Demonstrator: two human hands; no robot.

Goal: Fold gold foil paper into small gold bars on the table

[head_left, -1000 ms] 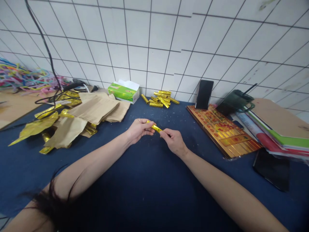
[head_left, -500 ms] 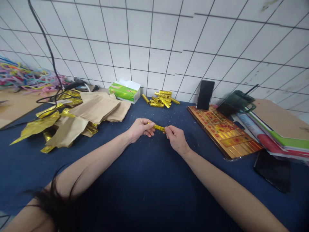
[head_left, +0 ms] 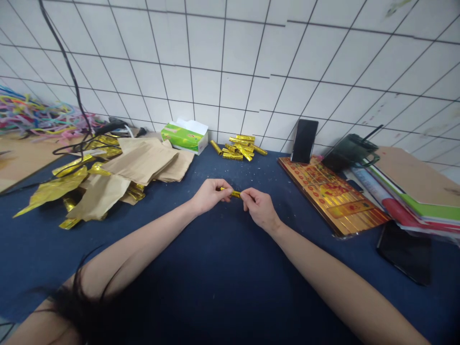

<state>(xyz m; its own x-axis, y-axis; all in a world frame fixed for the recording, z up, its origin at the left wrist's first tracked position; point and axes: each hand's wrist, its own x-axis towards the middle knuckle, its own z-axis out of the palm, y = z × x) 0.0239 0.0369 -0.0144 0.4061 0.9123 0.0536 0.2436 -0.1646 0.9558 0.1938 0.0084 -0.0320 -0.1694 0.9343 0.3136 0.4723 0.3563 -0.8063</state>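
A small gold foil roll (head_left: 235, 193) is held between both my hands over the middle of the dark blue table (head_left: 215, 278). My left hand (head_left: 209, 194) pinches its left end with closed fingers. My right hand (head_left: 259, 208) pinches the right end, fingers curled. Only a short stretch of the roll shows between the fingertips. A heap of finished gold foil rolls (head_left: 239, 146) lies at the back by the tiled wall.
Brown paper sheets (head_left: 142, 160) and loose gold foil (head_left: 53, 188) lie at the left, with a green tissue box (head_left: 184, 135) behind. A gold and red paper stack (head_left: 332, 194), an upright phone (head_left: 304, 140), another phone (head_left: 404, 251) and folders (head_left: 413, 191) fill the right. Black cables (head_left: 77, 139) trail at the far left.
My hands have drawn closer together, so less of the gold roll shows between them. The roll has turned from slanting to nearly level.
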